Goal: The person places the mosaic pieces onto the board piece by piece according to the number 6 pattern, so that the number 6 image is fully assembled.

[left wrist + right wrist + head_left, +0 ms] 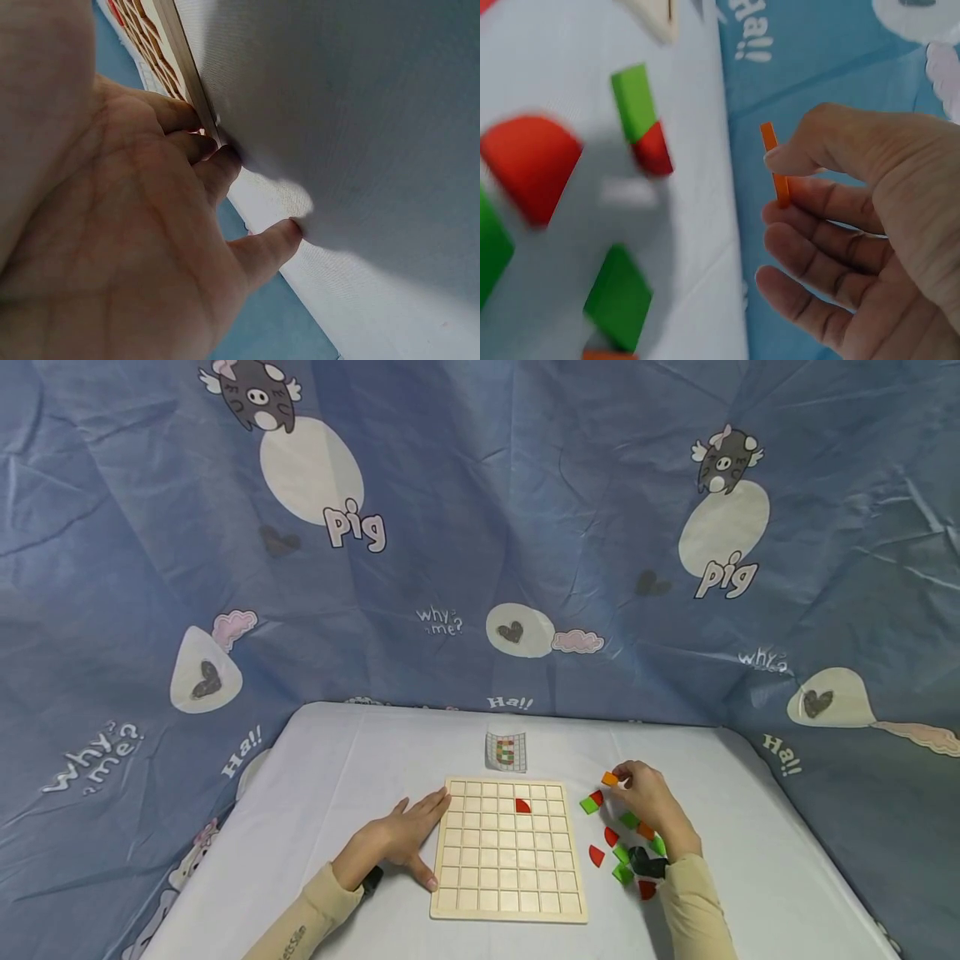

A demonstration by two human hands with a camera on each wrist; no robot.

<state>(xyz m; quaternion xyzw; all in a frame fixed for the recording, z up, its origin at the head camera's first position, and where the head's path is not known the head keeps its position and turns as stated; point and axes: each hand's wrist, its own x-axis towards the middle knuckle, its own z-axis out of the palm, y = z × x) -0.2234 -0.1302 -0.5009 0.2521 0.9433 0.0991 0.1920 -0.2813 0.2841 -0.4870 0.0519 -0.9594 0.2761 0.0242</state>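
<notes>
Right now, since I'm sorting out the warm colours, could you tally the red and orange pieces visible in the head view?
Red pieces: 5
Orange pieces: 2
Total: 7

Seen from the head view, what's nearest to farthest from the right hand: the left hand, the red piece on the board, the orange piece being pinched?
1. Orange piece: pinched in the right hand.
2. Red piece: on the board, left of that hand.
3. Left hand: at the board's left edge.
</notes>
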